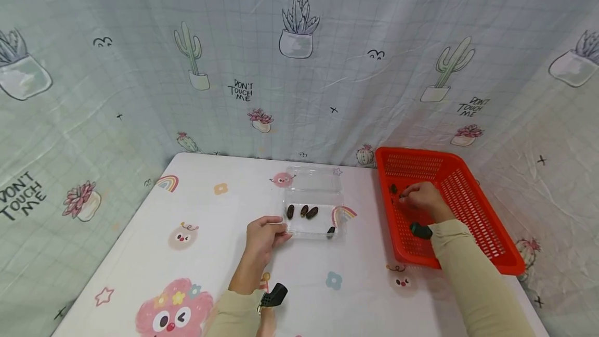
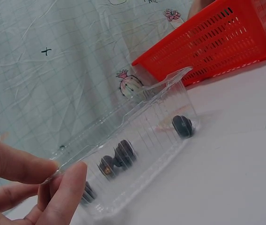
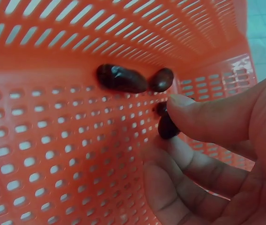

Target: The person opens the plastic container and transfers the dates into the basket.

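My left hand point(image 1: 262, 235) pinches the near left rim of a clear plastic box point(image 1: 304, 228), thumb on one side and fingers on the other. Several dark brown dates lie in the box: three in a loose row, such as this date point(image 1: 312, 212), and another date point(image 1: 330, 231) in the near right corner. Inside a red basket point(image 1: 398, 246), my right hand point(image 1: 425, 199) pinches a date point(image 3: 168, 127) between thumb and fingertips. Beyond it in the right wrist view are a long shiny date point(image 3: 121, 78), a shorter date point(image 3: 162, 79) and one partly hidden by my thumb.
The box's clear lid point(image 1: 313, 178) is folded back on its far side. The basket's slotted walls point(image 1: 472, 202) rise around my right hand. A patterned curtain point(image 1: 299, 92) hangs behind the white printed table point(image 1: 224, 176).
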{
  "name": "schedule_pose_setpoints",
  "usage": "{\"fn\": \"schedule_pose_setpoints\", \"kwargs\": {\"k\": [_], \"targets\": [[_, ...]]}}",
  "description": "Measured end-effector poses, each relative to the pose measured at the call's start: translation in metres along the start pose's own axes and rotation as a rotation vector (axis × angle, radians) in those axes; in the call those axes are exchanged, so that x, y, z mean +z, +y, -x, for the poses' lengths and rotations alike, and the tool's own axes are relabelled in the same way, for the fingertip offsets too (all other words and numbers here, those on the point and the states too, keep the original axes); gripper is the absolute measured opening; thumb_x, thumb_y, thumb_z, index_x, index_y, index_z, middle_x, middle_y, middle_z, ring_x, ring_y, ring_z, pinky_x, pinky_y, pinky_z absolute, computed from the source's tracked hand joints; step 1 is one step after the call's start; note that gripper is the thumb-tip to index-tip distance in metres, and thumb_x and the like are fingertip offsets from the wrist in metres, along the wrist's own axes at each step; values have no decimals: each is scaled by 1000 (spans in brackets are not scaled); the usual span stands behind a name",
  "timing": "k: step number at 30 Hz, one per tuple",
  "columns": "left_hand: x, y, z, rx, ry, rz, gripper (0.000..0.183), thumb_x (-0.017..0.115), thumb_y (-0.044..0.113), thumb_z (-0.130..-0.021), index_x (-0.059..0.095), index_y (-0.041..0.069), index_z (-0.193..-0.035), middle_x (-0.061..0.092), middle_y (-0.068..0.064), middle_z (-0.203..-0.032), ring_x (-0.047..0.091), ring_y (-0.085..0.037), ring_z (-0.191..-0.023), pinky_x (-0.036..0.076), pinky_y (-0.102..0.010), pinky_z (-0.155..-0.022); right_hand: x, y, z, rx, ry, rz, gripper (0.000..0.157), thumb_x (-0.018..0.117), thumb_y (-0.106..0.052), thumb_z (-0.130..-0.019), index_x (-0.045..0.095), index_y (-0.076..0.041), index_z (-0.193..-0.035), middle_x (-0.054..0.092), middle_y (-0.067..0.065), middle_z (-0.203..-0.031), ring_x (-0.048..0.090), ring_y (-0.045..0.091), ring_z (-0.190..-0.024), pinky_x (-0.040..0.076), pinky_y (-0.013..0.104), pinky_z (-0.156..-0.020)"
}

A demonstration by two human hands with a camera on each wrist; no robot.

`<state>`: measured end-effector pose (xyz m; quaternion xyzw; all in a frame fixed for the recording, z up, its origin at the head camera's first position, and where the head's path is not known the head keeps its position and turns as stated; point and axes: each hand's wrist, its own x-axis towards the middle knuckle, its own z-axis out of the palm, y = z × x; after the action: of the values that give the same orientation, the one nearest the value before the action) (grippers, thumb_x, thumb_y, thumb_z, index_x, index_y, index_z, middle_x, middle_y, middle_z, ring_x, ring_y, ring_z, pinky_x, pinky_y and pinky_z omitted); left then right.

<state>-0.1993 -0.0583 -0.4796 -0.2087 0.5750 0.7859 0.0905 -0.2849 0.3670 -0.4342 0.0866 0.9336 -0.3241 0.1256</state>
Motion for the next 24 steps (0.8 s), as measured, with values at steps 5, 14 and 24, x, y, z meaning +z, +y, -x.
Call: {"fn": "schedule_pose_setpoints", "kwargs": {"k": [5, 14, 24], "targets": [[-1, -1, 0, 13, -10, 2, 33, 67, -11, -91, 60, -18, -122, 63, -8, -79, 64, -14, -68, 68, -28, -68, 4, 3, -4, -3, -16, -4, 30, 75, -17, -91, 74, 6, -111, 70, 23, -114, 67, 26, -94, 58, 28, -70], [-2, 0, 1, 1, -10, -3, 32, 67, -10, -91, 61, -16, -122, 64, -7, -78, 64, -14, -68, 68, -28, -68, 4, 5, -4, -60, -38, 120, 25, 75, -20, -90, 78, 4, -99, 73, 14, -93, 64, 25, -84, 53, 28, -64], [-3, 0, 1, 12, -5, -5, 32, 68, -10, -91, 61, -17, -121, 64, -7, -78, 65, -13, -67, 68, -28, -68, 1, 4, -5, -75, -33, 132, 25, 63, -13, -91, 80, 2, -101, 76, 20, -100, 65, 25, -81, 53, 29, -64]]}}
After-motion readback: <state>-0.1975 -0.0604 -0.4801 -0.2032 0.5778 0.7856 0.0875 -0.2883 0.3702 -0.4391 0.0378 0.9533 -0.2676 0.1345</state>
